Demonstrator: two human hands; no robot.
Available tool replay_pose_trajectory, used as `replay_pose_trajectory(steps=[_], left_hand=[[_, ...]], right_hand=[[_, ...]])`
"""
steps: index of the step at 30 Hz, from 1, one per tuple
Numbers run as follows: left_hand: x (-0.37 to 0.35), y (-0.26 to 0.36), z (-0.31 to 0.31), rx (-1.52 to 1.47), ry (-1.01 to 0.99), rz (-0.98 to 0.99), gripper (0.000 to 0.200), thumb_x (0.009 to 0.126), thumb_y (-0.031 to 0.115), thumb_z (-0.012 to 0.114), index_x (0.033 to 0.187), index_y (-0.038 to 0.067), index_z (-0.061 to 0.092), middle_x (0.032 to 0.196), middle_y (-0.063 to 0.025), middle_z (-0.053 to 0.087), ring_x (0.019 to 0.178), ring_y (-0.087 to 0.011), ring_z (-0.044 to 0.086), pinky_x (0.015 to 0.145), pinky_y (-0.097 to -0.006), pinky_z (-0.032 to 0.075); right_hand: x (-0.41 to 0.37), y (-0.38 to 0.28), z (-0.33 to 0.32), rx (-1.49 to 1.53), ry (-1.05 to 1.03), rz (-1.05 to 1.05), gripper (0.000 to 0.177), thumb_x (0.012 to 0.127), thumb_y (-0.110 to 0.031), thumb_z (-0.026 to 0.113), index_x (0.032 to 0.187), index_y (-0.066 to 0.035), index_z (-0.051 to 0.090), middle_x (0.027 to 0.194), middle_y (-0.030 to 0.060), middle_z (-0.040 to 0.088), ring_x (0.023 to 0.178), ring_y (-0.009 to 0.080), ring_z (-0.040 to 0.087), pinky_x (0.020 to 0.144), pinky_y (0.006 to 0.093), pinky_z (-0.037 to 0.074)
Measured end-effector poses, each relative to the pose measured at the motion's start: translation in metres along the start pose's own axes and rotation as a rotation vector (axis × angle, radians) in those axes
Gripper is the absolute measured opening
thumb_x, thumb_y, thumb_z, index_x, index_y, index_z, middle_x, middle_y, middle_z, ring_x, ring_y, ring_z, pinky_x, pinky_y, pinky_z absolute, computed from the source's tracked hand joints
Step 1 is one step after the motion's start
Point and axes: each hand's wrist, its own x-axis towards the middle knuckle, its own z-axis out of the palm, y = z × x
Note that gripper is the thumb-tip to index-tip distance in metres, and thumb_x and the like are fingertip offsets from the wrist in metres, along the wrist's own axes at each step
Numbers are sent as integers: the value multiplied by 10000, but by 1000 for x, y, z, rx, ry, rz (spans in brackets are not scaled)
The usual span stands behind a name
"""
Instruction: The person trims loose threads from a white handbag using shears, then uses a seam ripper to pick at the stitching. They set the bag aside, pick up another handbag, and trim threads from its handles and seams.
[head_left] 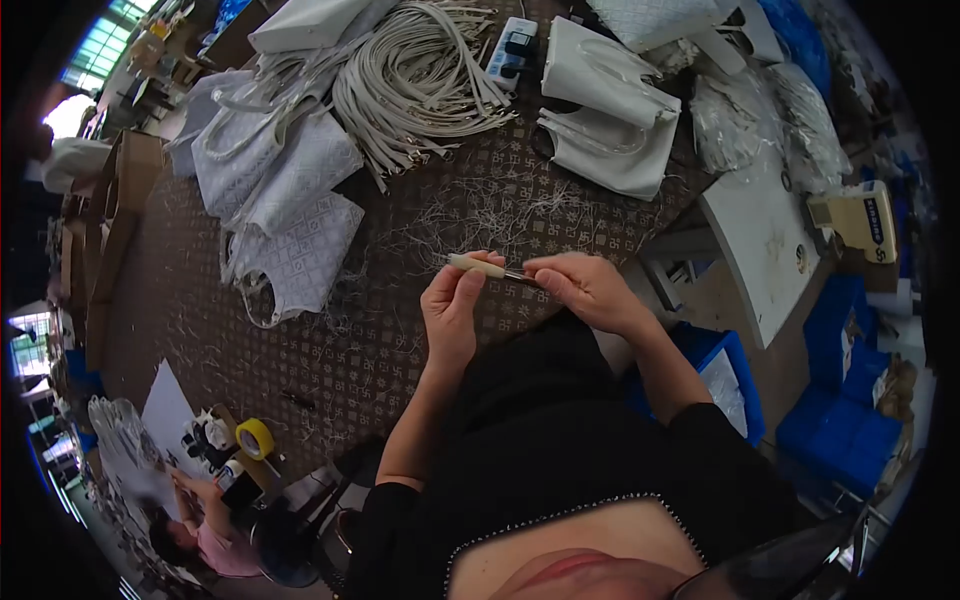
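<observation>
Just above the near edge of the patterned brown table, I hold a slim tool with a pale handle (477, 265) and a thin metal shaft. My left hand (453, 308) is closed around the handle, thumb along its side. The fingers of my right hand (583, 288) close on the metal end, hiding its tip, so the tool's exact kind cannot be made out. Loose cut white threads (520, 205) are scattered over the table beyond both hands.
White handbags (280, 180) pile up at the left and more bags (610, 115) at the right. Between them lie coiled white straps (420, 80) and a power strip (511, 55). Blue bins (840, 430) stand right. A co-worker (215, 535) sits lower left near yellow tape (255, 438).
</observation>
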Motion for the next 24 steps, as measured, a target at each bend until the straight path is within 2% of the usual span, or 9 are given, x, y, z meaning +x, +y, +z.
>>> replay_pose_trajectory(steps=[3,7,10,12,13,16,18,21,24], left_hand=[[-2,0,8,-37,-11,-43,206,905,90,513,1047,-40,586,991,-105,629,943,-152,584,871,-277,439],[-2,2,16,5,6,-62,197,900,92,525,1030,-39,593,970,-95,632,928,-141,582,867,-268,435],[-2,-5,24,-7,85,-46,174,889,85,546,999,-37,602,958,-91,631,911,-129,579,857,-260,435],[-2,-12,28,-26,185,-26,151,879,75,563,978,-30,604,951,-88,632,895,-118,575,842,-248,435],[-2,-13,31,-28,188,-27,151,879,75,563,978,-30,604,951,-88,632,895,-118,575,842,-248,435],[-3,-14,35,-23,214,23,124,880,64,548,949,-20,610,941,-91,636,866,-138,598,816,-255,453],[-3,-12,30,-30,185,-6,137,873,64,570,969,-27,604,941,-77,634,860,-102,576,816,-234,444],[-3,-10,25,-25,132,-39,134,869,60,576,966,-28,604,927,-73,635,844,-99,578,802,-230,450],[-6,-10,28,-36,141,-29,131,861,53,586,962,-29,605,912,-73,636,836,-95,579,787,-226,453]], right_hand=[[3,30,8,368,-298,78,258,894,-258,536,995,-46,642,771,0,629,730,52,542,667,221,438],[1,33,7,570,-282,163,220,864,-238,581,948,-44,644,766,-10,628,724,42,539,668,220,437],[1,33,0,331,-136,114,177,827,-202,627,916,-49,641,766,-9,632,702,56,544,663,230,438],[3,41,-1,-303,194,-407,183,790,-177,662,920,-51,637,772,8,638,702,86,562,686,239,441],[2,41,-1,-304,190,-407,183,790,-177,662,920,-51,637,772,8,638,702,86,562,686,239,441],[1,37,2,-379,261,-341,213,768,-173,681,941,-56,640,781,35,639,715,111,577,723,246,442],[0,29,0,194,-55,111,210,766,-175,687,930,-52,638,779,37,633,726,102,575,727,242,434],[-3,36,-1,646,-295,224,216,766,-181,689,930,-50,637,791,41,634,736,97,575,706,238,436],[-7,39,2,608,-224,256,200,758,-187,694,902,-59,641,752,28,627,700,106,570,747,254,425]])
